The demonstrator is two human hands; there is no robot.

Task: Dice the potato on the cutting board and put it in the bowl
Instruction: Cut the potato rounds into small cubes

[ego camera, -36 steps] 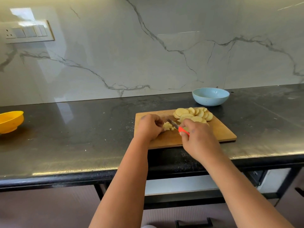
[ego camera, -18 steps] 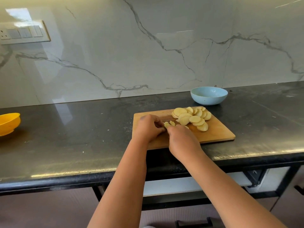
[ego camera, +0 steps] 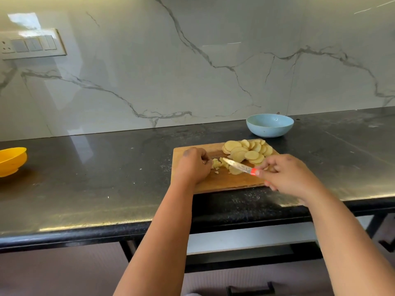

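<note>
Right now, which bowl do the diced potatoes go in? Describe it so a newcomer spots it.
On the black counter, find the wooden cutting board. The blue bowl sits just behind its far right corner, near the marble wall. The only other bowl, the yellow bowl, is far off at the counter's left end.

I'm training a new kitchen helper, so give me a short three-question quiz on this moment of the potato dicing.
1. True or false: the blue bowl already holds diced potato.
2. Which hand holds the knife? A) left B) right
3. Fill in: the round potato slices are piled on the cutting board's far ____ part.

Key:
1. False; its visible inside looks empty.
2. B; the right hand grips the orange handle, while the left hand is at the small diced pieces.
3. right.
</note>
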